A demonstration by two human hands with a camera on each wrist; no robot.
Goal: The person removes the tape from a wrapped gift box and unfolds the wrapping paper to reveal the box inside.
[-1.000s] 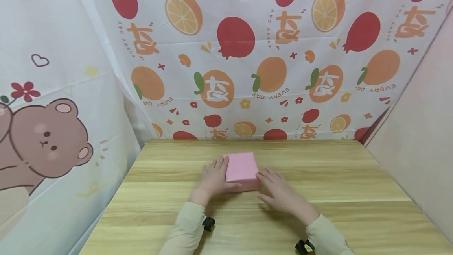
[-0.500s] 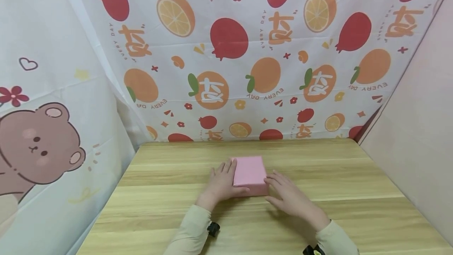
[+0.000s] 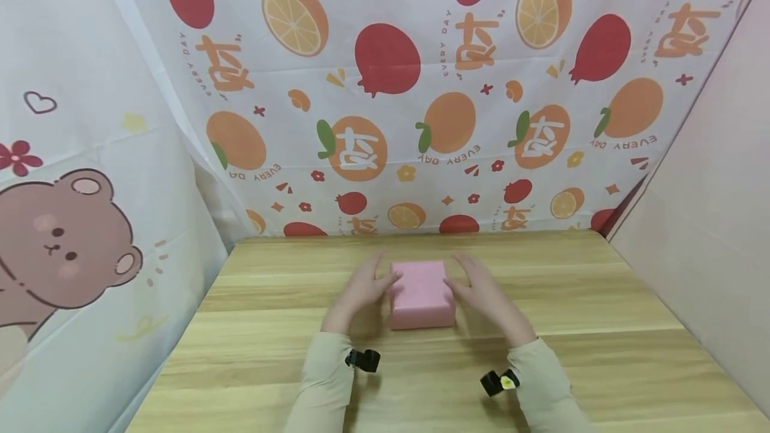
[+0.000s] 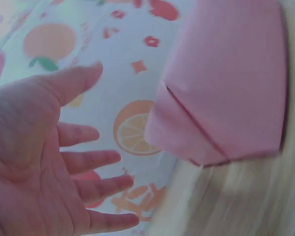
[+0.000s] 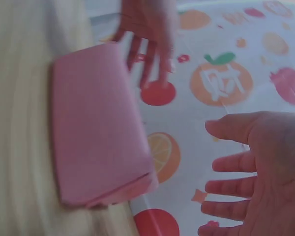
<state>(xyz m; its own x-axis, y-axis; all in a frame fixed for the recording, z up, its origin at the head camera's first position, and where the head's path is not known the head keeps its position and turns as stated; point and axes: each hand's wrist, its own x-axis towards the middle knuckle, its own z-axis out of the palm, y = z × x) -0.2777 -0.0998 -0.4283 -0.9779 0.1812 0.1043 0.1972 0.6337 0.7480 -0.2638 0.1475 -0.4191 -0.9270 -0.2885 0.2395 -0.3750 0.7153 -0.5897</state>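
A pink paper-wrapped box lies flat on the wooden table. The left wrist view shows a folded paper seam on one end of the wrapped box. On its left side is my left hand, fingers straight and spread, thumb close to the top edge. My right hand mirrors it on the other side, its thumb near the right edge. In the wrist views, a gap shows between the box and my left palm, and likewise my right palm. Neither hand grips anything.
A fruit-printed cloth hangs behind the table's far edge. To the left hangs a cloth with a bear print, and a pale wall stands on the right. The wooden tabletop extends around the box.
Both hands have come off the box's sides and opened, with fingers now stretched forward beside it. The box stays on the table. The head view has shifted slightly.
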